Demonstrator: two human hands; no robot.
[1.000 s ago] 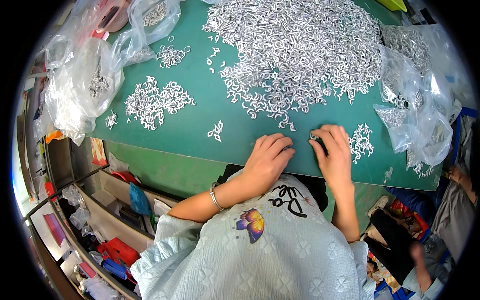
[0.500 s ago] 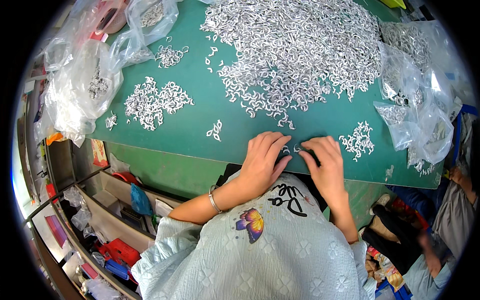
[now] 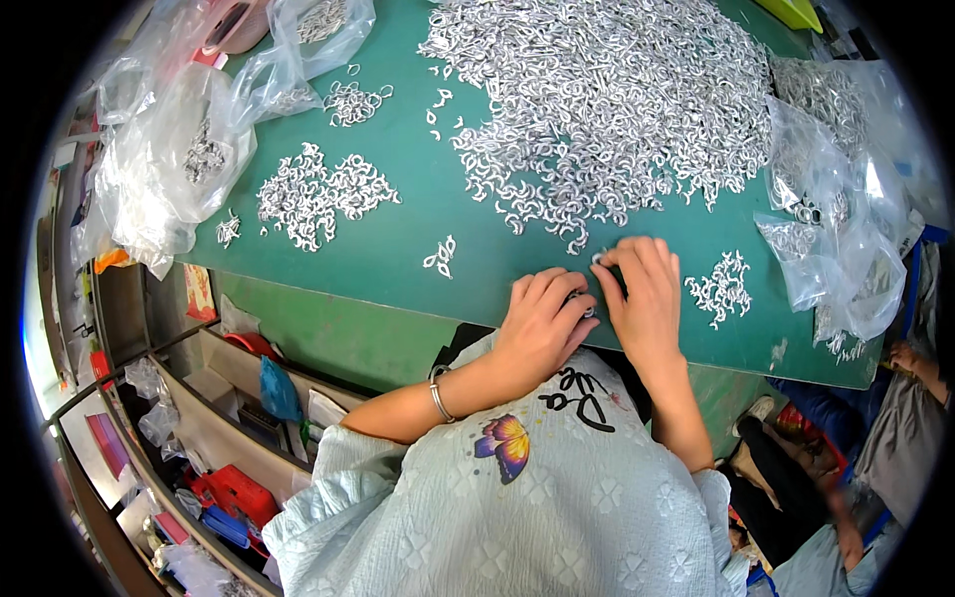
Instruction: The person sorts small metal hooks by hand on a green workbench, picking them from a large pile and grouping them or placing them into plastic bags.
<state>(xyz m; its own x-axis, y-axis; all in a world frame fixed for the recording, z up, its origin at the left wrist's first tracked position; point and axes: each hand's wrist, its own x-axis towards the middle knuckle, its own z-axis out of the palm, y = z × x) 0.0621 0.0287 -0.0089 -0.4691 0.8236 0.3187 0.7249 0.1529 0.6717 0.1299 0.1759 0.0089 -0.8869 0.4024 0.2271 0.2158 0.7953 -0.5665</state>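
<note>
Partly hidden, tiny metal piece [image 3: 598, 259] in right hand [image 3: 645, 298] grip; left hand [image 3: 542, 323] grip unclear.

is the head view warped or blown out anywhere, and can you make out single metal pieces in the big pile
Head view: fisheye bends the green table edge, corners black; glare whitens the plastic bags; the big pile merges into silver texture, single pieces clear only at its fringe near both hands.

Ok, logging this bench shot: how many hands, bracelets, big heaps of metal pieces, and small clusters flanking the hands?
Hands: 2, left hand, right hand
Bracelet: 1
Big heap: 1
Small clusters: 2
Total: 6
</note>
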